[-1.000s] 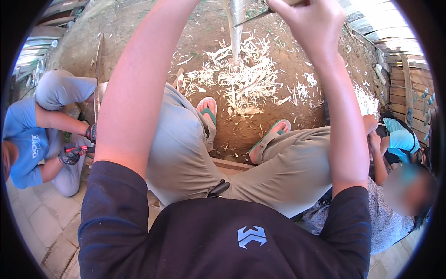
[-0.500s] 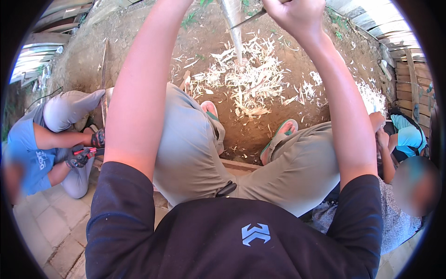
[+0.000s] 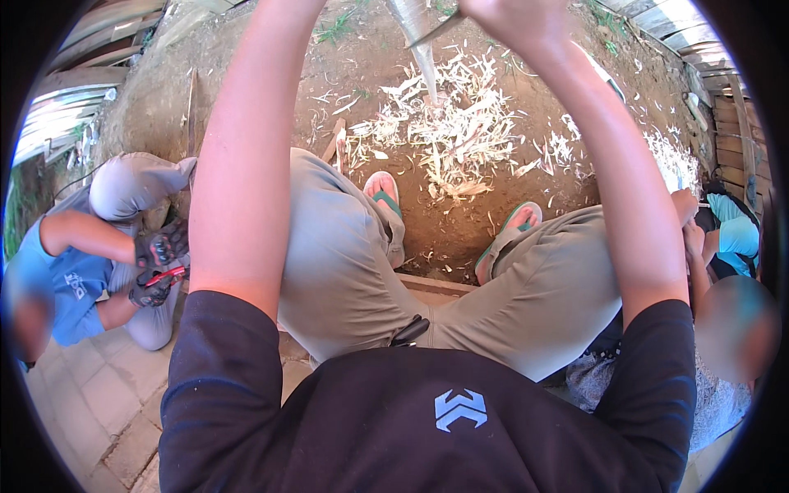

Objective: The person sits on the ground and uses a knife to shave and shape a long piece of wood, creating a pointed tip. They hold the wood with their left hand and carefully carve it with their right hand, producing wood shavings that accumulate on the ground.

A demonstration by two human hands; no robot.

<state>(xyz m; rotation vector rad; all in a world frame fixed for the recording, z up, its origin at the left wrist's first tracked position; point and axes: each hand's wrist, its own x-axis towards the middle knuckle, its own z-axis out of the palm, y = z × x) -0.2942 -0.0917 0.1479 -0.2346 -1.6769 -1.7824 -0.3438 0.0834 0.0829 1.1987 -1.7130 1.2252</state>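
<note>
My right hand (image 3: 519, 23) is closed around a knife at the top edge; its handle is mostly hidden in the blurred fist. The knife's dark, narrow blade (image 3: 437, 30) points left and lies against or just in front of a pale, tapered piece of wood (image 3: 416, 39). That wood narrows downward to a tip above a heap of shavings (image 3: 456, 135), and its upper end runs out of the picture. Of my left arm only the forearm (image 3: 251, 148) shows, reaching up; the hand is cut off by the top edge.
At left a person in a blue shirt (image 3: 74, 283) wears dark gloves (image 3: 160, 246) and holds a red-handled tool (image 3: 167, 275). Another person (image 3: 731, 238) sits close at right. Sandalled feet (image 3: 382, 193) stand on bare soil before me; plank walls (image 3: 86, 78) flank the yard.
The whole view has shifted slightly. My right hand stays high with the knife beside the wood. The gloved hands of the person at left have shifted around the red-handled tool.
</note>
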